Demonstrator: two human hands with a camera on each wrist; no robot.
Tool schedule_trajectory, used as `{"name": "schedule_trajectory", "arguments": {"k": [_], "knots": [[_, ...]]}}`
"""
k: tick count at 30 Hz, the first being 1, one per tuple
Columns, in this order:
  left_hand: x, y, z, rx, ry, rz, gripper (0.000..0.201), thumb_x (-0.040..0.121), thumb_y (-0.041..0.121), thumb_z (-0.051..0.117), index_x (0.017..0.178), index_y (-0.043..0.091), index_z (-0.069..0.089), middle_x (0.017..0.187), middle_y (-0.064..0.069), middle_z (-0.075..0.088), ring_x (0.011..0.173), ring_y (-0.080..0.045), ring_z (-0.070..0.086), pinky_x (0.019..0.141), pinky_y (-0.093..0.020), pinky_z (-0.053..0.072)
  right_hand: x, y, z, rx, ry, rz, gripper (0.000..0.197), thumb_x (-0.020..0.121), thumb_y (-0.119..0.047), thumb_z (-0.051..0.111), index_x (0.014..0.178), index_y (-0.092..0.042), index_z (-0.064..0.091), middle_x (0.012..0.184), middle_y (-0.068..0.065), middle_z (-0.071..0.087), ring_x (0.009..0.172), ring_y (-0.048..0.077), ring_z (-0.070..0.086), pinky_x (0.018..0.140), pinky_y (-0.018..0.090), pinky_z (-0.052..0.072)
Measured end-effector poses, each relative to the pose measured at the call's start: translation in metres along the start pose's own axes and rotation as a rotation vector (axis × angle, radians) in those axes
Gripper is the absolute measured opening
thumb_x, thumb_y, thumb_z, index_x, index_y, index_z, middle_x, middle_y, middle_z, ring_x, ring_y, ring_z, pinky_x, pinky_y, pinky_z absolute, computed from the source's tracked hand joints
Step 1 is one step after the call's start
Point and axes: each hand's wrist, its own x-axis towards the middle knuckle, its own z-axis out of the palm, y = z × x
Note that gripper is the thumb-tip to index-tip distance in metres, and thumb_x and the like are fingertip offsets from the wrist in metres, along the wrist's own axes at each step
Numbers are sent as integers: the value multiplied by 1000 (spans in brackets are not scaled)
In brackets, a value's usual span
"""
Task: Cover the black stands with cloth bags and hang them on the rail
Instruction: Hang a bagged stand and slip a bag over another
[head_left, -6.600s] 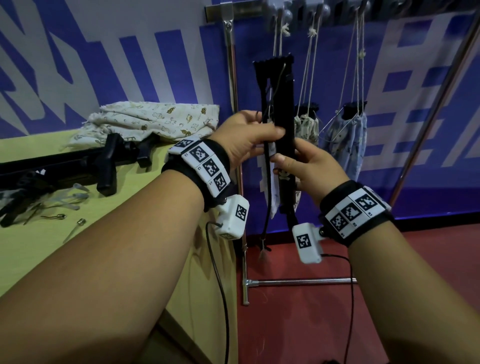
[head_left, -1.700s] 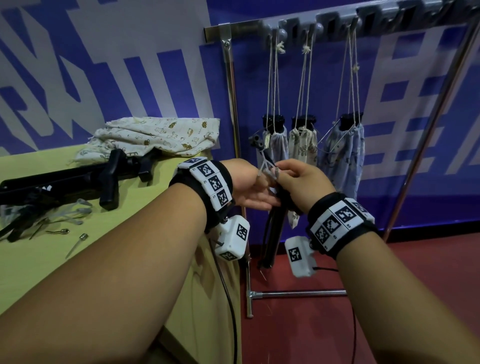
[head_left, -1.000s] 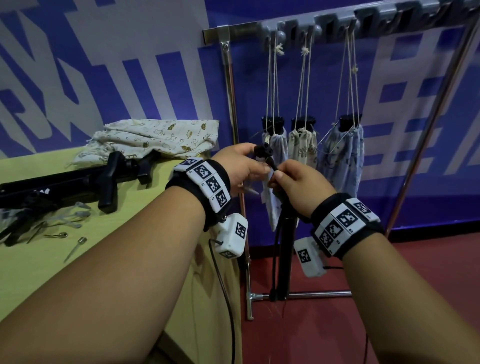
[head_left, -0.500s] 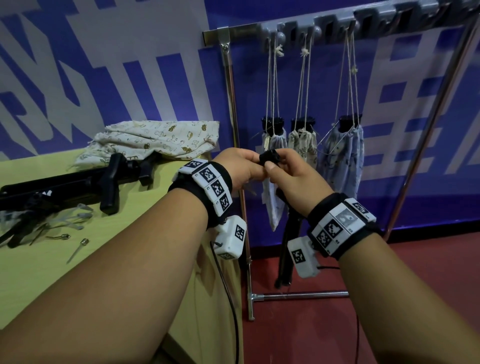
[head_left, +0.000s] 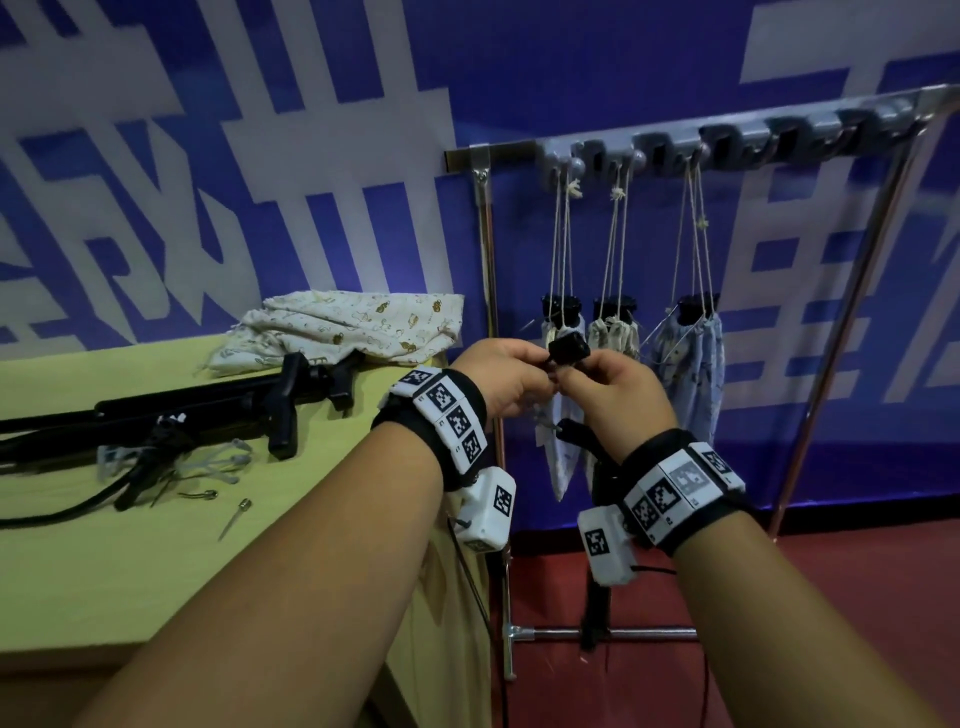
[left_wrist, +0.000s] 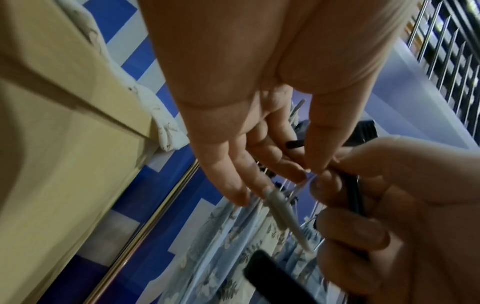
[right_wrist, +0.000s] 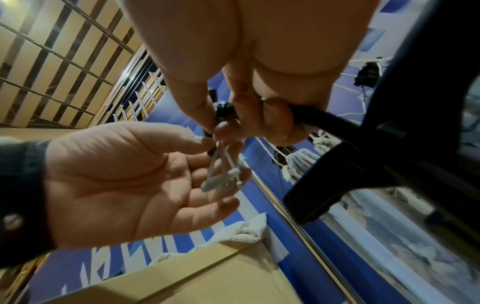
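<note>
Near: right hand (head_left: 613, 400) is gripping the long black folded stand (head_left: 597, 545), fingers curled round it, stand hanging down toward the red floor. Left hand (head_left: 501, 382) is pinching a thin white loop w/ plastic tag (right_wrist: 221, 181) at the stand's top, other fingers loose. Far: three cloth-bagged stands (head_left: 691, 358) are hanging on the grey hook rail (head_left: 727, 148). Left: spare cream printed cloth bags (head_left: 353, 332) on the yellow table (head_left: 104, 571).

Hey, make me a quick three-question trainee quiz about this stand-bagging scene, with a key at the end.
1. How many bagged stands hang from the rail?
2. True or false: the pile of cloth bags lies on the floor.
3. Which hand grips the black stand: A left hand, B right hand?

Key: 1. Three. 2. False, it lies on the yellow table. 3. B.
</note>
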Motion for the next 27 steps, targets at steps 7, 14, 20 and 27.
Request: {"name": "schedule_trajectory", "arguments": {"k": [7,14,20,27], "knots": [[-38,30,-41,66,35,-9,30,85,-8,68,104,14,75,86,-6,79,77,-11,75,68,-26,58,-14,-45,22,-98,-102,-48,18,95,-31,77,89,-14,78,87,16,77,86,39,76,73,62,64],[-93,48,-93,0,31,-46,22,92,-4,68,108,11,70,106,-20,77,88,-19,74,58,-25,57,-28,-97,53,-286,-222,-164,21,103,-27,68,90,-14,78,73,-5,76,69,11,72,53,15,52],[-131,50,-140,80,84,-88,15,92,3,73,105,10,73,104,-15,78,82,-25,76,80,-39,59,-54,-122,84,-289,-284,-158,21,103,-29,65,90,-18,76,78,-7,78,74,13,69,55,20,57],[-176,20,-196,420,266,-240,10,88,9,78,97,13,78,90,-8,79,75,-18,75,64,-30,58,-76,-138,112,-387,-342,-159,26,104,-30,64,91,-11,74,80,-3,73,53,-1,60,40,7,37]]}}
